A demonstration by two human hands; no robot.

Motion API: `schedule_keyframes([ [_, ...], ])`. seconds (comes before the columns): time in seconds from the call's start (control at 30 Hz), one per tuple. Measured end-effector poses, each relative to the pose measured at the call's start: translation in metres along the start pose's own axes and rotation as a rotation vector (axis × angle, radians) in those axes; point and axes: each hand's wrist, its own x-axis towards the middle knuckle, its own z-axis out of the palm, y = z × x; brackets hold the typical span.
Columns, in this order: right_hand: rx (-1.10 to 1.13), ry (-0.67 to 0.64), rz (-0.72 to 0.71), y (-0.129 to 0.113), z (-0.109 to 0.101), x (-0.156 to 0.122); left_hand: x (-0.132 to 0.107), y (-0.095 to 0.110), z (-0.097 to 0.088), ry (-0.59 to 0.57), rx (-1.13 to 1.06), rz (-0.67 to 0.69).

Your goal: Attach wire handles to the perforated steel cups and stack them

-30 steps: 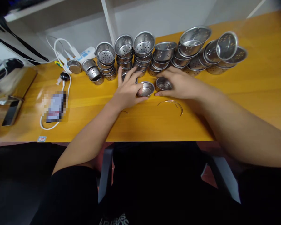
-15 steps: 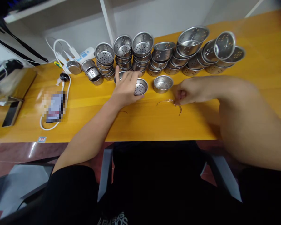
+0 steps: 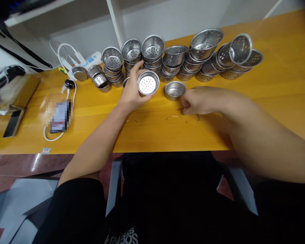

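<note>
A perforated metal strainer cup (image 3: 148, 84) is gripped by its side in my left hand (image 3: 131, 94), tipped so that its bright, holed bottom faces me. Part of another cup (image 3: 125, 82) shows behind that hand. My right hand (image 3: 197, 100) is closed low over the table, pinching a thin curved wire (image 3: 199, 118) whose ends stick out on both sides of the fingers. Just beyond those fingers stands a shallow metal cup (image 3: 175, 90). One loose bent wire (image 3: 176, 116) lies between my hands, and a second wire (image 3: 131, 120) rests by my left forearm.
Stacks of perforated cups (image 3: 154, 51) line the back of the table (image 3: 152, 139), with leaning stacks (image 3: 218, 59) at the right. On the left are a phone (image 3: 59, 117) with a white cable, a power strip (image 3: 93, 59), a round metal lid (image 3: 80, 73) and a cardboard box (image 3: 27, 88).
My left hand has taken hold of the strainer cup, raised it and tilted it toward me. My right hand has shifted slightly left, and a bent wire now lies apart from it on the table.
</note>
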Motion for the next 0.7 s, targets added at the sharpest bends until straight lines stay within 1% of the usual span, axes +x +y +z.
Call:
schedule_keyframes([
  [0.1, -0.091, -0.110, 0.109, -0.013, -0.008, -0.003, 0.001, -0.006, -0.003, 0.007, 0.034, 0.007],
  [0.17, -0.107, -0.139, 0.118, -0.023, -0.016, -0.006, 0.003, -0.014, -0.003, 0.013, 0.053, 0.013],
  [0.23, -0.084, -0.130, 0.113, -0.026, -0.021, -0.008, 0.004, -0.023, -0.002, 0.021, 0.067, 0.007],
  [0.33, 0.020, -0.074, 0.056, -0.018, -0.025, -0.011, 0.005, -0.036, 0.000, 0.043, 0.071, -0.014],
  [0.47, 0.173, 0.017, -0.061, 0.005, -0.028, -0.015, 0.006, -0.048, 0.002, 0.081, 0.087, -0.011],
  [0.6, 0.438, 0.122, -0.138, 0.021, -0.022, -0.011, 0.007, -0.050, 0.004, 0.101, 0.109, 0.015],
  [0.7, 0.661, 0.207, -0.155, 0.022, -0.015, -0.005, 0.008, -0.044, 0.001, 0.123, 0.131, 0.040],
])
